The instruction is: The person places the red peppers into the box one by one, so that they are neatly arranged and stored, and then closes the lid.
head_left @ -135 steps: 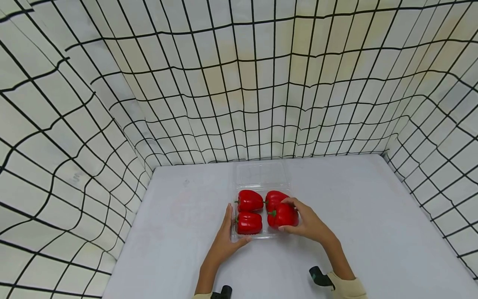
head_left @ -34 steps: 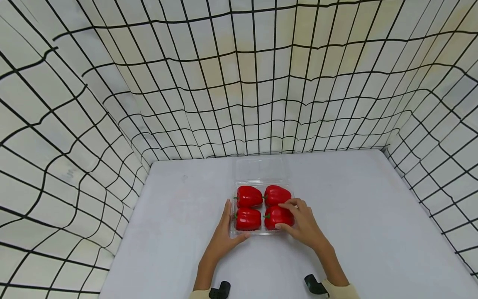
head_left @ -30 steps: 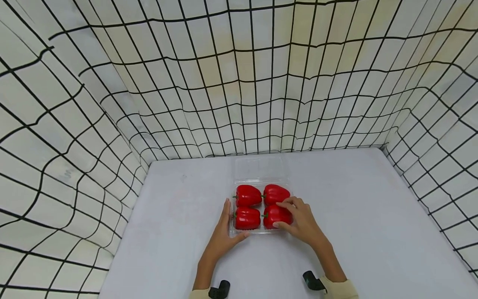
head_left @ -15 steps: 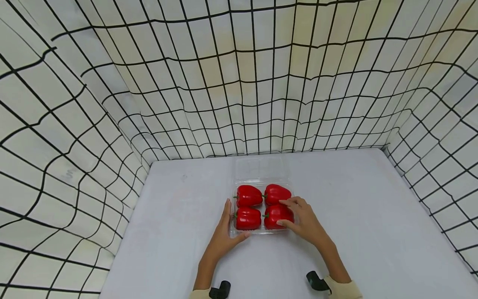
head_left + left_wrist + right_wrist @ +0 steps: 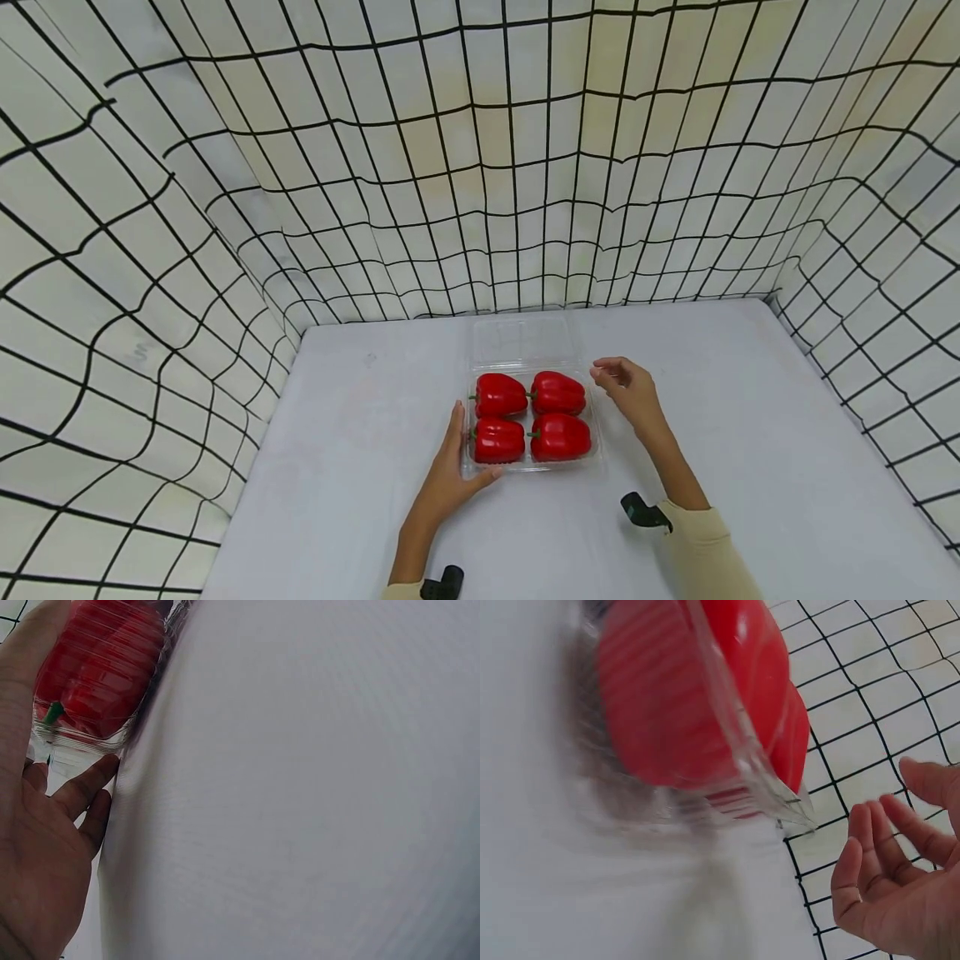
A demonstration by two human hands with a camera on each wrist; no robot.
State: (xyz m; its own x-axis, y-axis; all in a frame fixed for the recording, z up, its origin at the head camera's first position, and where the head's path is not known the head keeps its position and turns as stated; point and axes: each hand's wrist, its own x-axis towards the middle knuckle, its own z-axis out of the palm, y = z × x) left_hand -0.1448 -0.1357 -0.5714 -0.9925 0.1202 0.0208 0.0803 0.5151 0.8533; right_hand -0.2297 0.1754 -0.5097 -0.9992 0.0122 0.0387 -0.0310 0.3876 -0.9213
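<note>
Several red bell peppers with green stems, among them the front right pepper (image 5: 561, 437) and the back right pepper (image 5: 558, 392), lie in two rows inside a clear plastic clamshell container (image 5: 555, 467). Its clear lid (image 5: 521, 342) is folded back flat on the table behind. My left hand (image 5: 444, 479) rests along the container's left side, fingers straight, thumb at the front edge; the left wrist view shows the fingertips by the container's wall. My right hand (image 5: 632, 392) is off the container's right side, fingers loosely bent and holding nothing; in the right wrist view it is apart from the wall.
A white-covered table (image 5: 360, 417) lies under the container. Black grid netting (image 5: 525, 208) over pale walls rises behind the table and along both sides. A dark camera mount sits on each wrist.
My right hand first lowered a pepper into the container's front right spot. It has since let go and moved back and right, clear of the peppers. My left hand has stayed in place.
</note>
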